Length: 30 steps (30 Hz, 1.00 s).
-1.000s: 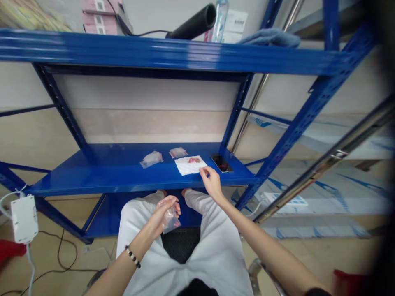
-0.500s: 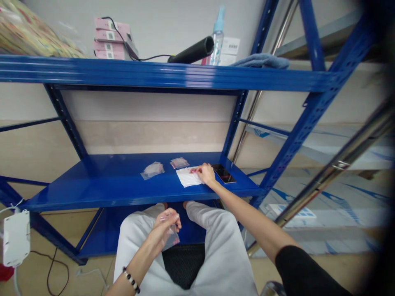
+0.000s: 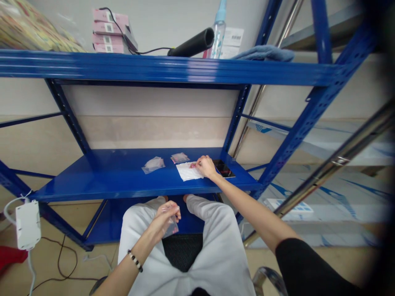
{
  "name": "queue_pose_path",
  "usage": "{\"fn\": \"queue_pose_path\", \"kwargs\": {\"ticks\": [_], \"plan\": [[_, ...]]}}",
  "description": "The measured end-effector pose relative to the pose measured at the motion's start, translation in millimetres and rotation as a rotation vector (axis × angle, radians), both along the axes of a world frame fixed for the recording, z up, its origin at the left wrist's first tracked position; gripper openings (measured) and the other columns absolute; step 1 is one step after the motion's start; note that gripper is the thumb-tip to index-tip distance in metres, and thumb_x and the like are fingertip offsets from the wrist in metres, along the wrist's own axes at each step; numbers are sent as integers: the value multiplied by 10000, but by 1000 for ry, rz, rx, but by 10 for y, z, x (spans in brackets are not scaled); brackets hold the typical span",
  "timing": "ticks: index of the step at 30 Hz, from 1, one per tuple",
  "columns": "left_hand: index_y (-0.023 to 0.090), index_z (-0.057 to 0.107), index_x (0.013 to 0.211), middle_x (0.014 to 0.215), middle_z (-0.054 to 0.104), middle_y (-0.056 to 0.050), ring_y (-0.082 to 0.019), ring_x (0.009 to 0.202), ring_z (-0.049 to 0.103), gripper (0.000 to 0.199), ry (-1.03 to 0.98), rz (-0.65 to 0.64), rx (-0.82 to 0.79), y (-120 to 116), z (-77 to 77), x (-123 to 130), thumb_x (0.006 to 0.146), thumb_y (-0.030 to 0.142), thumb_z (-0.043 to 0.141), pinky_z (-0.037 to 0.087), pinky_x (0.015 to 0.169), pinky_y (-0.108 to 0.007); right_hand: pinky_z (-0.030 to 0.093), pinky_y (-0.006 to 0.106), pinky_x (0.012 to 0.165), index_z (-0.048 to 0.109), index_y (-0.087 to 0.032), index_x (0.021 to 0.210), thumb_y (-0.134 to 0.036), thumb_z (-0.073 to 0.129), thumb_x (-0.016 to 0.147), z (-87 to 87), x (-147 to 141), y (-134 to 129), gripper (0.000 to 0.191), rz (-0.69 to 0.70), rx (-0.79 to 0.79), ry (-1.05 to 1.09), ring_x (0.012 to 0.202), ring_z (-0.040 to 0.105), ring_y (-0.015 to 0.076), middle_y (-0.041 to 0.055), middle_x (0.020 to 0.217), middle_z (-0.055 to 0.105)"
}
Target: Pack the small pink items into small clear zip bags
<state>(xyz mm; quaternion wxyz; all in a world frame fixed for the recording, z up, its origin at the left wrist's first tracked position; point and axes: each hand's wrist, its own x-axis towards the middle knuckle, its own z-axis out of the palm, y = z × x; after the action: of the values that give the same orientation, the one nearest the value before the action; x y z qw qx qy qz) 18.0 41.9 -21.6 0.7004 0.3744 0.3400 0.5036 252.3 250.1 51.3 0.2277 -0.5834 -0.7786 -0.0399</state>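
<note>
My left hand is closed on a small clear plastic bag, held low over my lap. A few pink bits show near the bag's lower corner. On the blue shelf, my right hand has its fingertips pinched together at a little heap of small pinkish-red pieces. What sits between those fingertips is too small to make out. The heap lies on a white sheet, partly covered by my hand. Just right of the hand lies a dark phone-like device.
A pile of clear bags and another pile with pinkish contents lie left of and behind the sheet. Above runs an upper shelf beam, bearing pink boxes, a black tube and a spray bottle. A white power strip hangs at left.
The view has tilted and shifted slightly. My right hand stays at the heap with fingers pinched, and my left hand still holds the bag over my lap.
</note>
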Motion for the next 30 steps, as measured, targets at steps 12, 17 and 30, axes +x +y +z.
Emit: {"fn": "queue_pose_path", "kwargs": {"ticks": [12, 17, 30], "plan": [[127, 609, 777, 663, 660, -24, -119, 596, 608, 321, 299, -150, 116, -83, -193, 66, 603, 268, 839, 432, 594, -233, 423, 271, 589, 686, -178, 818, -336, 655, 799, -510, -485, -1966, 162, 371, -221, 776, 658, 601, 156, 37, 775, 710], [120, 610, 723, 618, 582, 46, -63, 531, 492, 249, 316, -252, 179, -94, -260, 151, 551, 130, 790, 349, 533, -205, 396, 269, 571, 706, -197, 776, -289, 657, 807, -762, -601, -2286, 109, 382, -330, 735, 627, 573, 148, 12, 720, 694], [123, 635, 903, 761, 673, -59, -148, 671, 634, 291, 21, -253, 43, -245, -64, 106, 778, 367, 732, 462, 612, -247, 477, 314, 745, 705, -198, 874, -417, 589, 897, -640, -445, -2230, 249, 324, -278, 990, 825, 649, 209, 61, 877, 720]]}}
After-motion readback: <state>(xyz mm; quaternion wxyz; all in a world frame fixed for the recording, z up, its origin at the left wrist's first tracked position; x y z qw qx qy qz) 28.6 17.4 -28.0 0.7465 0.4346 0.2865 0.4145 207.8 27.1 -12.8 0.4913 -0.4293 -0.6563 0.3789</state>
